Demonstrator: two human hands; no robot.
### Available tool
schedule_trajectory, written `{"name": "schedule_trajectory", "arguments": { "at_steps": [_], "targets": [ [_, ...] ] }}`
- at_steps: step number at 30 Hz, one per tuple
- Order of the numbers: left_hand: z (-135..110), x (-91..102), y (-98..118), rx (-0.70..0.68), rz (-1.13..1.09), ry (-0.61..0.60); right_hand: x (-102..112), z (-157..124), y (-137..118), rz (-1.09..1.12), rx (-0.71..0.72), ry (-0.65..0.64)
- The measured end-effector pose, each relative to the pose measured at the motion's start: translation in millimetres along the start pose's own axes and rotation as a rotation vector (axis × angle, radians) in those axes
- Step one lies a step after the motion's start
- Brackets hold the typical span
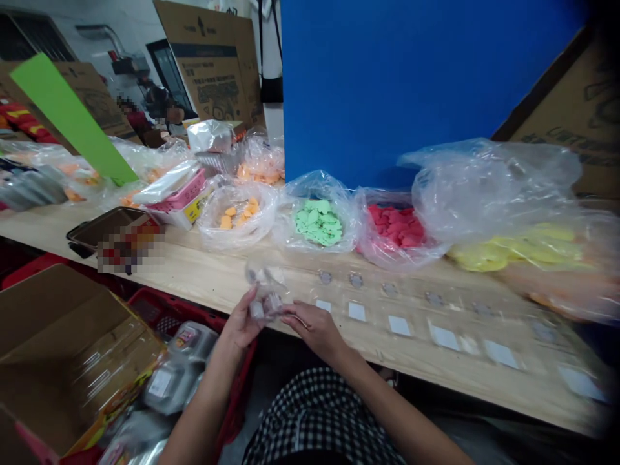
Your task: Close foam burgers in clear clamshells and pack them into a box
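A small clear plastic packet (265, 298) with pale contents, blurred by motion, sits between the person's hands, just above the front edge of a light wooden tabletop (203, 274). The left hand (242, 321) and right hand (314, 329) are close together, both gripping the packet. Beyond them lie rows of small white square labels (400, 325) and round grey discs (356, 279) under clear film (416, 310). Clear plastic bags of orange (237, 216), green (317, 221) and red (397, 227) pieces stand behind, before a blue board (387, 77).
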State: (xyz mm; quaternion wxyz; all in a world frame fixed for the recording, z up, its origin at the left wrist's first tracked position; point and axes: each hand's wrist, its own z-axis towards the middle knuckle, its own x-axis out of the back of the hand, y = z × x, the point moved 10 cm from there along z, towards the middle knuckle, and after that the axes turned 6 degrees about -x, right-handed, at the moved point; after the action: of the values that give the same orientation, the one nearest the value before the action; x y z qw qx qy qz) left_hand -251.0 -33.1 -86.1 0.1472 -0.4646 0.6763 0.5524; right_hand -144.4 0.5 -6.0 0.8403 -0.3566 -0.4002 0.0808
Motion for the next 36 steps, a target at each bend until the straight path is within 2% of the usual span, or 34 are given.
{"name": "schedule_trajectory", "arguments": {
  "at_steps": [3,6,10,12,14,16,18,23,25,27,29,32,34,36],
  "targets": [
    [-0.6,21.8,25.1,-0.084,-0.022,0.117,-30.8,9.0,5.3,-0.339,0.011,-0.088],
    [-3.1,30.3,36.8,-0.095,-0.046,0.122,-56.7,12.0,22.4,-0.544,-0.030,-0.181],
    [-5.8,30.7,38.7,-0.088,-0.049,0.078,-56.6,10.2,28.1,-0.562,-0.065,-0.176],
    [-6.1,26.9,34.1,-0.066,-0.046,0.050,-48.5,10.8,15.3,-0.510,-0.029,-0.133],
    [-6.3,20.9,28.3,-0.043,-0.037,0.022,-42.9,12.3,-7.4,-0.381,0.066,-0.097],
    [-7.5,15.0,23.5,-0.031,-0.032,0.005,-42.8,13.9,-29.1,-0.201,0.155,-0.106],
    [-9.9,9.4,20.0,-0.018,-0.030,-0.016,-46.8,16.3,-41.0,-0.045,0.182,-0.144],
    [-18.0,5.9,24.2,0.008,-0.022,-0.084,-41.5,23.9,-44.8,0.222,0.132,-0.131],
    [-18.8,15.3,34.3,-0.012,-0.027,-0.054,-34.3,29.1,-38.9,0.255,0.073,-0.065],
    [-18.7,30.6,48.8,-0.053,-0.037,0.015,-31.8,35.1,-34.8,0.173,0.048,0.012],
    [-19.0,48.9,65.8,-0.105,-0.036,0.100,-45.3,41.7,-36.0,-0.020,0.087,0.008],
    [-20.5,74.4,89.9,-0.159,0.002,0.202,-94.1,49.4,-26.0,-0.386,0.115,-0.187],
    [-19.7,85.7,101.5,-0.160,0.041,0.219,-121.2,51.6,-12.9,-0.528,0.090,-0.299],
    [-15.8,93.1,110.9,-0.160,0.102,0.205,-135.5,53.5,-5.1,-0.572,0.070,-0.335]
  ]
}}
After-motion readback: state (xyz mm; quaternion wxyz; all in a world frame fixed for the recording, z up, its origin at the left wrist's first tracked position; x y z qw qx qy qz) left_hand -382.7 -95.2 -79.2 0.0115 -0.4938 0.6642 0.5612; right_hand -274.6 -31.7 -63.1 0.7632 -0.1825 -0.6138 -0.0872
